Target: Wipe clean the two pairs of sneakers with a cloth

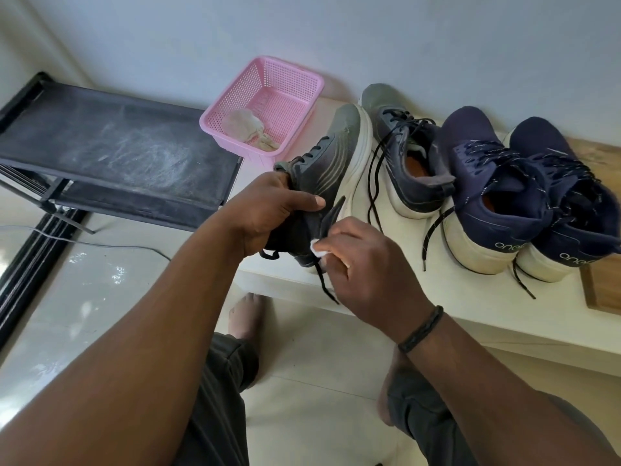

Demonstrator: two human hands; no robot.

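My left hand [268, 210] grips the collar of a grey sneaker [332, 163] that lies tipped on its side on the white ledge [437, 307]. At the sneaker's heel my right hand [366, 260] pinches a small white cloth [316, 247], which is mostly hidden by the fingers. Its grey partner [406, 146] stands upright just to the right, laces trailing. Further right two navy sneakers [484, 183] [568, 196] with white soles stand side by side.
A pink plastic basket [292, 75] holding a crumpled pale cloth [250, 127] sits at the back of the ledge. A dusty black shoe rack [114, 146] stands to the left. A wooden board [601, 290] lies at the right edge. My legs and bare feet are below.
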